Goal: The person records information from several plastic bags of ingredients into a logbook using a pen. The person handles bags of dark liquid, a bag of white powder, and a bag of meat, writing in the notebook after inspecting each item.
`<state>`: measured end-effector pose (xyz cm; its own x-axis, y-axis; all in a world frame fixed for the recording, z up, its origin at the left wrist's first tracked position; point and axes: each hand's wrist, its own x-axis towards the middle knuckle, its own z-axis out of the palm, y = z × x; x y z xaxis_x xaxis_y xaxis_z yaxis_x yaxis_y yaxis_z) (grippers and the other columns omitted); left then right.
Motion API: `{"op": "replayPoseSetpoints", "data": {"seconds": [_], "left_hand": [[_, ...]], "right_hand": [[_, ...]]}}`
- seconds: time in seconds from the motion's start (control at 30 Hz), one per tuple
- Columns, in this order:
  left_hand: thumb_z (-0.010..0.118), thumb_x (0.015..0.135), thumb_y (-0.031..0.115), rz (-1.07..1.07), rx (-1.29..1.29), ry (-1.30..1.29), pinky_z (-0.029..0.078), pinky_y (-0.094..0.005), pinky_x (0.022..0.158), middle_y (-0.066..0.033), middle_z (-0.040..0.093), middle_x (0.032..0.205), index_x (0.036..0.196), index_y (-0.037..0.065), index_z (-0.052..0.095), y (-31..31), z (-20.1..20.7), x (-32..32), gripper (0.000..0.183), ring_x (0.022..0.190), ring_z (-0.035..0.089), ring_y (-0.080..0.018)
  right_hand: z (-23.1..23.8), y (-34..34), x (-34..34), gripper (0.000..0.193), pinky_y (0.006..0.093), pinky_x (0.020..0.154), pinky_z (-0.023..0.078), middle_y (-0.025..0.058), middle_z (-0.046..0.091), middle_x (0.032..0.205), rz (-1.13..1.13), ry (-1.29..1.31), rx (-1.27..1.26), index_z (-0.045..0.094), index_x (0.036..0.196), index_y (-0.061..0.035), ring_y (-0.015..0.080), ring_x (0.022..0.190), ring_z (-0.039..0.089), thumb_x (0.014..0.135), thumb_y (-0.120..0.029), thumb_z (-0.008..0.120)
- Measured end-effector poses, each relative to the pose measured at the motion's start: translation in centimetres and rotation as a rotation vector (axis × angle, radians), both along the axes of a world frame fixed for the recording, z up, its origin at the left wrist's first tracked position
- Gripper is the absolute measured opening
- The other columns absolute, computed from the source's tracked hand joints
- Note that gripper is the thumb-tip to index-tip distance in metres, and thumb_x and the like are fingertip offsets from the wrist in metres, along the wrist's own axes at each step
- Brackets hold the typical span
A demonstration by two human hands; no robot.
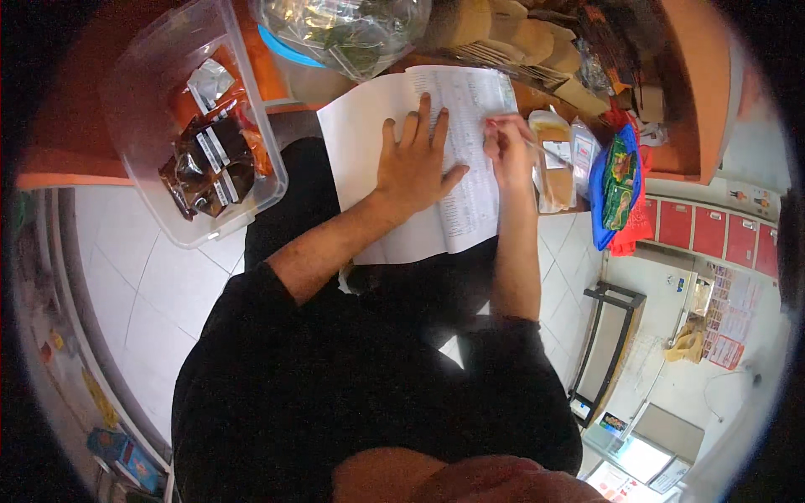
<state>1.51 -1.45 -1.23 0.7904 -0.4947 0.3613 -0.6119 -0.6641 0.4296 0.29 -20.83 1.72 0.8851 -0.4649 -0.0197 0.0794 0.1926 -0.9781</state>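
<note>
An open booklet of white sheets [356,117] lies in front of me, its right page covered with a printed table. My left hand [412,159] rests flat on it, fingers spread, near the fold. Over the right page's outer edge, my right hand [508,147] is closed around a slim pen [530,144], with a red spot showing at the fingertips. Whether the pen's tip touches the paper is hard to tell.
On the left stands a clear plastic bin [267,151] with several brown and orange packets [216,155]. A clear bag of greens [352,33] sits behind the booklet. At right are brown paper bags [537,50], a labelled pack [553,180] and a blue tray [597,205] with green packets.
</note>
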Motion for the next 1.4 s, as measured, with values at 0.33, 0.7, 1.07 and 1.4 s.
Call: {"op": "replayPoseSetpoints", "data": {"seconds": [0.33, 0.7, 1.07, 1.4], "left_hand": [[0.054, 0.086, 0.062, -0.003, 0.050, -0.021, 0.027, -0.0606, 0.102, -0.0266, 0.028, 0.153, 0.144, 0.003, 0.040, -0.2, -0.1, 0.1, 0.084, 0.125, 0.042, -0.0340], [0.054, 0.085, 0.063, -0.015, 0.110, 0.007, 0.026, -0.0577, 0.104, -0.0274, 0.028, 0.153, 0.145, 0.002, 0.040, 0.1, 0.6, 0.3, 0.087, 0.125, 0.041, -0.0331], [0.057, 0.085, 0.061, -0.029, 0.049, 0.004, 0.029, -0.0586, 0.100, -0.0267, 0.030, 0.152, 0.142, 0.003, 0.043, 0.1, 0.2, 0.3, 0.083, 0.122, 0.045, -0.0353], [0.055, 0.085, 0.062, -0.023, 0.038, -0.008, 0.029, -0.0572, 0.100, -0.0268, 0.030, 0.151, 0.142, 0.003, 0.043, 0.0, 0.2, 0.6, 0.084, 0.122, 0.043, -0.0354]], "right_hand": [[-1.3, 0.4, 8.8, 0.037, 0.0227, 0.039, 0.026, -0.0010, 0.052, 0.057, 0.005, -0.038, -0.338, 0.049, 0.061, -0.0111, 0.0056, 0.043, 0.038, 0.088, -0.019, 0.073], [-2.6, -1.1, 8.7, 0.034, 0.0268, 0.047, 0.031, -0.0023, 0.047, 0.053, -0.145, -0.149, -0.735, 0.045, 0.056, -0.0054, 0.0051, 0.052, 0.040, 0.083, -0.007, 0.065], [-2.7, -1.6, 8.5, 0.029, 0.0289, 0.046, 0.032, -0.0005, 0.047, 0.052, -0.303, -0.138, -0.900, 0.045, 0.056, -0.0041, 0.0068, 0.051, 0.040, 0.077, -0.002, 0.064], [-2.9, -2.0, 9.1, 0.035, 0.0280, 0.048, 0.028, -0.0045, 0.038, 0.053, -0.258, -0.111, -0.902, 0.041, 0.054, -0.0036, 0.0047, 0.054, 0.034, 0.080, -0.004, 0.064]]}}
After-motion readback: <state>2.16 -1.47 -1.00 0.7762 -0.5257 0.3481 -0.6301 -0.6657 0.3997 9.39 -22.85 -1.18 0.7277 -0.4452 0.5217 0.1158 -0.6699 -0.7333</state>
